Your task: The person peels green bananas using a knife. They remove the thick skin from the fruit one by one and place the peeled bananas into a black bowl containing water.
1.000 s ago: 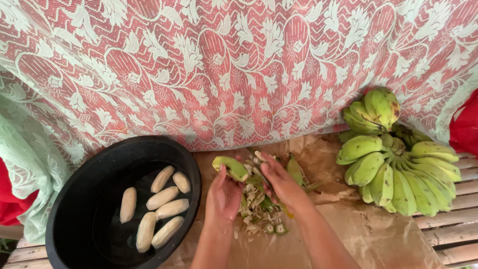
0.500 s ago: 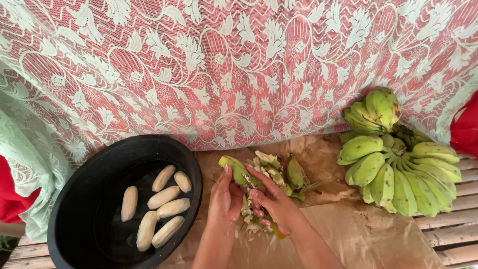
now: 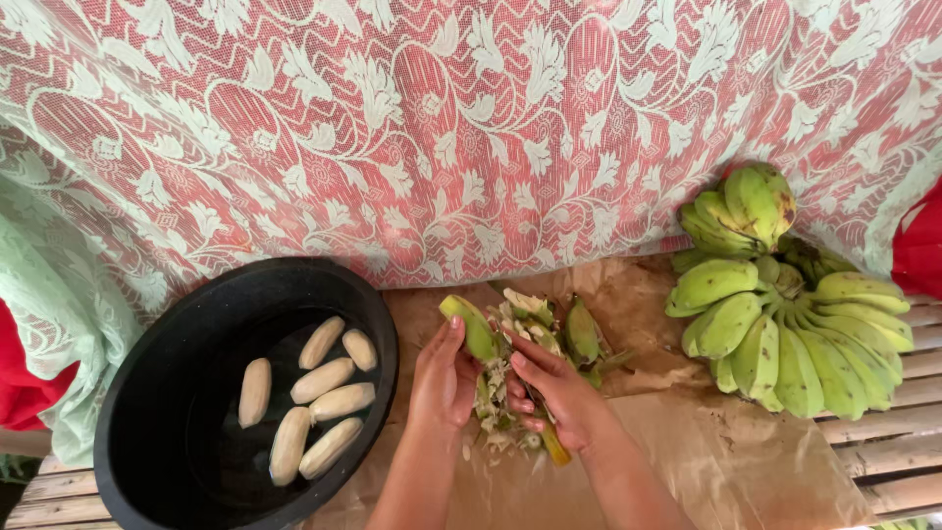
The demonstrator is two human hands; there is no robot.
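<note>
My left hand grips a green unpeeled banana, its tip pointing up and away from me. Close beside it, my right hand holds a knife whose yellow handle sticks out below the palm; the blade is hidden behind the fingers. Both hands hover over a heap of green peels lying on brown paper.
A black basin at the left holds several peeled pale bananas in water. A large bunch of green bananas lies at the right on a wooden slat bench. A red and white lace cloth hangs behind.
My right hand has drawn down and toward me, from the peel heap to just beside the banana. My left hand has held its place with the banana.
</note>
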